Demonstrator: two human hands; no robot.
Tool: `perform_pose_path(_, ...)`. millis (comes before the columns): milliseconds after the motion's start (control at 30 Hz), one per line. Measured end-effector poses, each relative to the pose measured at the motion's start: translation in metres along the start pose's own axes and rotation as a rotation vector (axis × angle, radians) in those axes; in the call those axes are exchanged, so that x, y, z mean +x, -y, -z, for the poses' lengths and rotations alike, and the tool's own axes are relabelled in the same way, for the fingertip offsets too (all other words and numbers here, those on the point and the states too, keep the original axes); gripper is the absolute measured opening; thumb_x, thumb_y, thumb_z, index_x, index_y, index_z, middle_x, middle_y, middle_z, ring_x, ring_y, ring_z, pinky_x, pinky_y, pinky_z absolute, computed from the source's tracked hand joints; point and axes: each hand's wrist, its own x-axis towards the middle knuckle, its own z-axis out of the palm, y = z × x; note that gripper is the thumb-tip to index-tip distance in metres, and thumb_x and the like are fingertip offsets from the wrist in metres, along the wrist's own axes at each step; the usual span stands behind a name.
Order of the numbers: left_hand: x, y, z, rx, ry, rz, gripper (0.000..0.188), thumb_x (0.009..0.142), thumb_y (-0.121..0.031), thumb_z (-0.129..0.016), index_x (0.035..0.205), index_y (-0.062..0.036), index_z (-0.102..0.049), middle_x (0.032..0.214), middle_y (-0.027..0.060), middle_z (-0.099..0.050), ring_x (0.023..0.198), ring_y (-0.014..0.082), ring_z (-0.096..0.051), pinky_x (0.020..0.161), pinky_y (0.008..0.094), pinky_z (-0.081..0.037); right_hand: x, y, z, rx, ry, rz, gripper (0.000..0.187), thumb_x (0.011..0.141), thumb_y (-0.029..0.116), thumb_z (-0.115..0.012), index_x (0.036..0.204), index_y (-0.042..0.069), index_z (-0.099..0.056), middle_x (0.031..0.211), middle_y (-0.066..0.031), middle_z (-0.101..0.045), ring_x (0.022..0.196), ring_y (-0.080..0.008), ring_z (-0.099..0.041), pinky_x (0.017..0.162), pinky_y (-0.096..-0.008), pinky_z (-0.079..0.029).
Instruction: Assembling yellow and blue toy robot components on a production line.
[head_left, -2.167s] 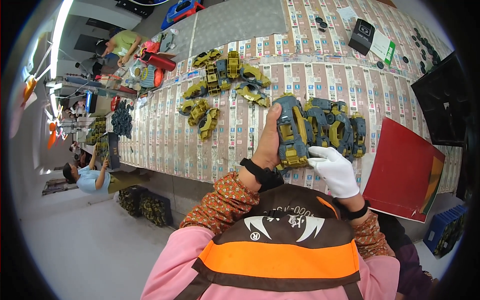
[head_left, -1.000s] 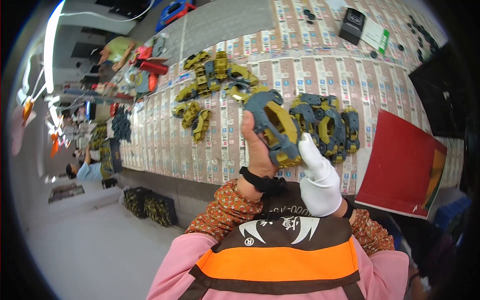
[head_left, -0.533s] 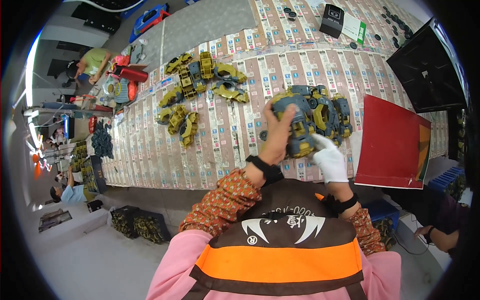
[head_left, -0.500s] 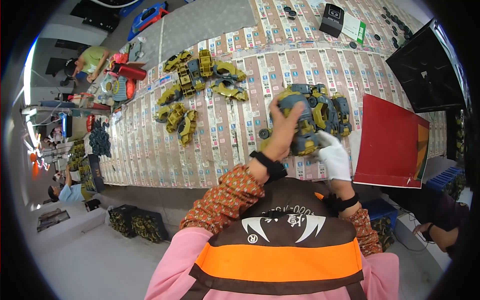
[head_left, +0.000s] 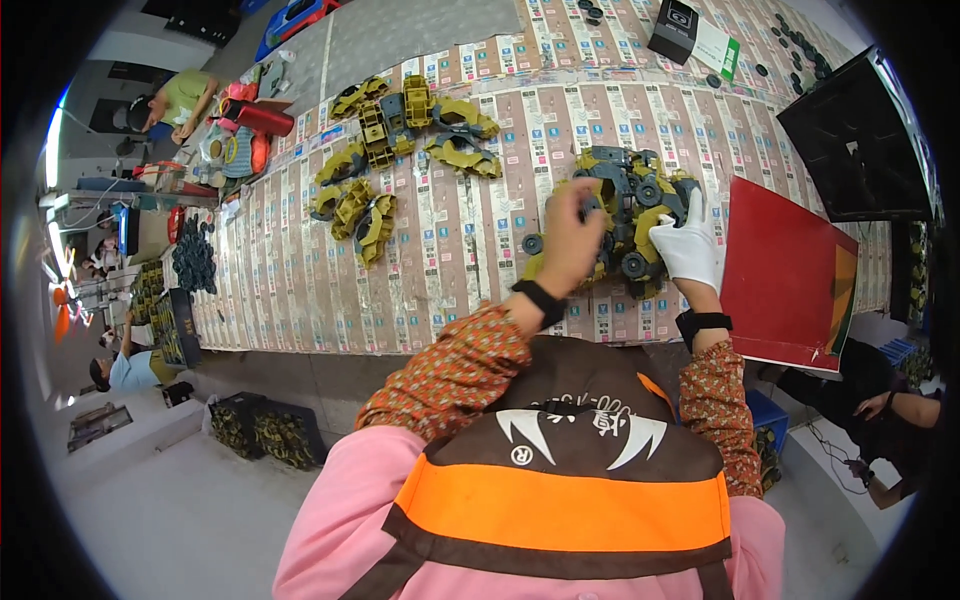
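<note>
A cluster of olive-yellow and dark grey toy vehicles (head_left: 620, 172) with black wheels lies on the table in front of me. My left hand (head_left: 572, 242), bare, is raised at the cluster's left side. Motion smears its fingers, and it hides part of the toys behind it. My right hand (head_left: 690, 248), in a white glove, is at the cluster's right side. Its thumb and forefinger are spread around the edge of a toy vehicle (head_left: 643, 215) whose wheels show. A loose wheel (head_left: 533, 244) lies left of my left hand.
Olive and grey vehicle shells (head_left: 385, 135) lie farther left on the paper-covered table (head_left: 450, 290). A red board (head_left: 775, 270) and a black tray (head_left: 850, 140) are at the right. A black box (head_left: 675, 32) and small wheels (head_left: 800, 50) lie at the back. Another person (head_left: 890, 415) is at the right.
The toy vehicle between my hands has turned, and its wheels now show. My left hand has drawn off its top; my right hand has moved up along its right side.
</note>
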Motion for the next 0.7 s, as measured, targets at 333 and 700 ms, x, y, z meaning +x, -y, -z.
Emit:
perform_pose_path(333, 0.006, 0.032, 0.014, -0.242, 0.289, 0.638, 0.137, 0.072, -0.048, -0.090, 0.160, -0.0005, 0.004, 0.161, 0.0278, -0.015, 0.149, 0.0385, -0.023, 0.120, 0.0443, -0.026, 0.078, -0.098, -0.030, -0.496, 0.421, 0.175, 0.080, 0.088, 0.044, -0.054, 0.155, 0.007, -0.034, 0.162, -0.0293, -0.025, 0.151, -0.0474, -0.021, 0.126, -0.0521, -0.009)
perform_pose_path(700, 0.011, 0.008, 0.007, -0.675, 0.126, 0.955, 0.097, 0.085, -0.018, -0.084, 0.153, -0.0151, -0.016, 0.136, 0.0139, -0.053, 0.119, 0.0286, -0.061, 0.091, 0.0490, -0.057, 0.002, 0.001, -0.025, 0.194, 0.001, -0.036, 0.079, 0.080, 0.016, -0.064, 0.152, 0.002, -0.037, 0.121, -0.0315, -0.061, 0.110, -0.0474, -0.060, 0.096, -0.0490, -0.048)
